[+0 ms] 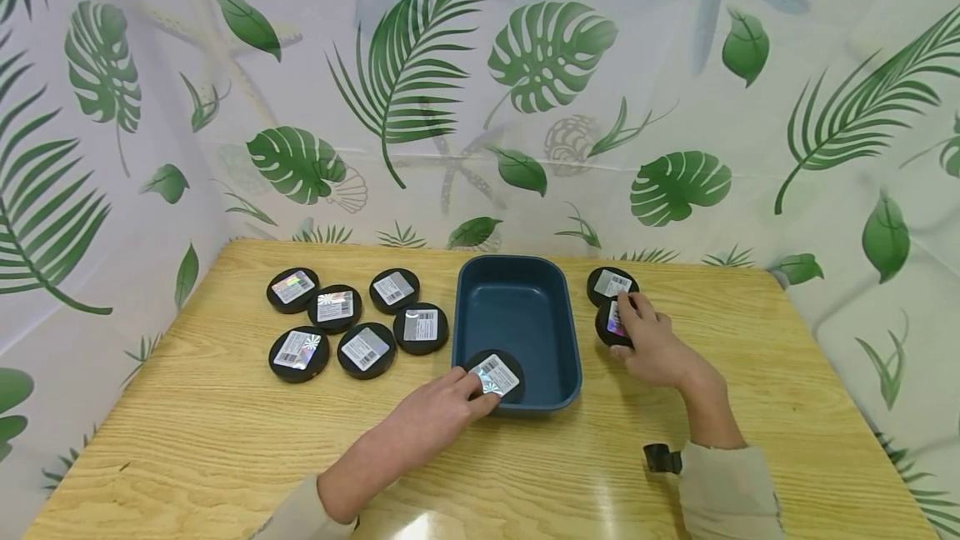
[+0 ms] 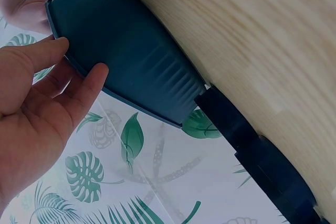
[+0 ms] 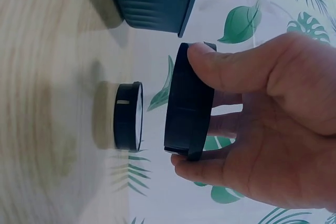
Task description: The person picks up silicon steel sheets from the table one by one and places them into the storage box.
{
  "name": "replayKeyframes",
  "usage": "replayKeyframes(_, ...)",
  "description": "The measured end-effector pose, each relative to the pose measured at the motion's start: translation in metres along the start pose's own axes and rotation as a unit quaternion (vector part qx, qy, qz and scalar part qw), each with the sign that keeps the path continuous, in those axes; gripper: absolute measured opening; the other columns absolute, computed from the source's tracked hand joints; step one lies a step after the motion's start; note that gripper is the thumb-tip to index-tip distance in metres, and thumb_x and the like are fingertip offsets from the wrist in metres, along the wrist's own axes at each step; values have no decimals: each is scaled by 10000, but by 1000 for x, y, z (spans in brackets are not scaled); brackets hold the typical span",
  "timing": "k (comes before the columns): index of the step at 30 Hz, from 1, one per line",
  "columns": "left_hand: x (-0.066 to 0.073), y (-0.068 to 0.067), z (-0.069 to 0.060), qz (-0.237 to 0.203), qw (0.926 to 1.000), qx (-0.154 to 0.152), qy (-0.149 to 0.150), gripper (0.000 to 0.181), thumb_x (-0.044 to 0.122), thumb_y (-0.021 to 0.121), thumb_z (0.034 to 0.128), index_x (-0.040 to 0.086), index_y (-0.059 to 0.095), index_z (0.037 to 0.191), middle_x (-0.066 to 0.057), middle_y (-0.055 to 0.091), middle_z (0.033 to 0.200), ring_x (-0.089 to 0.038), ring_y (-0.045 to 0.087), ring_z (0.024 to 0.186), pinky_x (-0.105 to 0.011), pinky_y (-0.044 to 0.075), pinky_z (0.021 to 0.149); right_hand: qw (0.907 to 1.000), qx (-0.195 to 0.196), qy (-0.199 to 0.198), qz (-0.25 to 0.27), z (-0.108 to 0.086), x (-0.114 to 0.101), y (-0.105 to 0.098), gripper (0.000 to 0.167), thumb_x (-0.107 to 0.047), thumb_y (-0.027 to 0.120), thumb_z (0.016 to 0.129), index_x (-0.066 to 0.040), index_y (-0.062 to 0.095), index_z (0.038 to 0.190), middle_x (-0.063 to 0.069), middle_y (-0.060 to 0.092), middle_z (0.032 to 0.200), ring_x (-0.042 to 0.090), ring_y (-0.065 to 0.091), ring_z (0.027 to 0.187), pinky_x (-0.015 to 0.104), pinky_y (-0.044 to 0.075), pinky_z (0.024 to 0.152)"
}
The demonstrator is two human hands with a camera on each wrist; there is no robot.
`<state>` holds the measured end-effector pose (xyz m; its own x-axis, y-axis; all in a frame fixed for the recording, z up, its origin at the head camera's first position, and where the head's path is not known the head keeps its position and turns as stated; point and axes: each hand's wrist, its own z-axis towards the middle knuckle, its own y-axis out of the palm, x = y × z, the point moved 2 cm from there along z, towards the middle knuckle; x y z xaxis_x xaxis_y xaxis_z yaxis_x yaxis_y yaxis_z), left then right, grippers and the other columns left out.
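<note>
Over the front left part of the blue tray [image 1: 517,332], my left hand [image 1: 420,419] grips a black disc [image 1: 497,375] with a silver label facing up. In the left wrist view the fingers of my left hand [image 2: 42,93] reach over the rim of the tray [image 2: 126,51], whose wall hides that disc. Right of the tray, my right hand [image 1: 660,348] pinches another black disc [image 1: 615,322]. The right wrist view has this disc [image 3: 189,100] raised off the table between thumb and fingers of my right hand [image 3: 262,119]; a further disc [image 3: 127,116] lies flat on the wood.
Several labelled black discs lie left of the tray, among them one at the front left [image 1: 298,354] and one near the tray [image 1: 422,327]. One disc [image 1: 611,283] rests behind my right hand. A leaf-patterned curtain [image 1: 465,107] stands along the table's back and sides.
</note>
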<state>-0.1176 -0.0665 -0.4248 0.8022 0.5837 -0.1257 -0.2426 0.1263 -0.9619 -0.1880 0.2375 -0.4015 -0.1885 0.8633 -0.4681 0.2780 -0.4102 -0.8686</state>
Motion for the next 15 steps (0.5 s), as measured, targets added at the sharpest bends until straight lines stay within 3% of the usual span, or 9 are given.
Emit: replayKeyframes(15,0,0,0,5,10000,-4,-16,291,89,682,913,208,697,1178,-21,612,996,-165,547,867,-226,510,779,9996,173,-157,-145,-1,-17,-4,744,-72,576,979,148,110,1516,390,88,1524,675,197,1284,717,318,1004)
